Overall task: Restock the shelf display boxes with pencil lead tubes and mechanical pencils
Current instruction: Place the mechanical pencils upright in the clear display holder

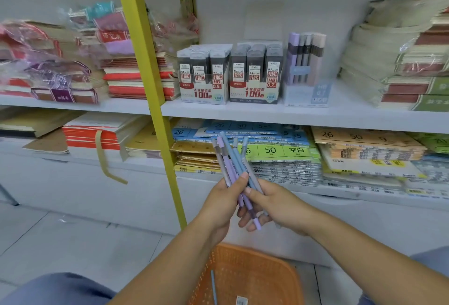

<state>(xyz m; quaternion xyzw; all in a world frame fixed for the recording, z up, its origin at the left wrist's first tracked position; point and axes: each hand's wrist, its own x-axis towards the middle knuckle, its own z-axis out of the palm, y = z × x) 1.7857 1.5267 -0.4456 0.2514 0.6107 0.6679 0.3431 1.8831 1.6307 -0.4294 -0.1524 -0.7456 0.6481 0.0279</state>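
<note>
A bunch of several pastel mechanical pencils [231, 158], blue, purple and grey, fans upward in front of the lower shelf. My left hand [224, 203] grips the bunch from the left, and my right hand [272, 207] holds it from the right with the thumb on top. On the upper shelf stand two display boxes of lead tubes, one marked 0.5 [204, 74] and one marked 0.7 [256, 73]. Right of them is a clear display box [306, 93] with a few upright pencils. One blue pencil [213, 286] lies in the orange basket [255, 275] below my hands.
A yellow shelf upright [150, 81] runs diagonally just left of my hands. Stacks of wrapped notebooks [60, 68] fill the upper shelf on both sides of the boxes. Flat packs of index paper [279, 156] crowd the lower shelf. A small white tag lies in the basket.
</note>
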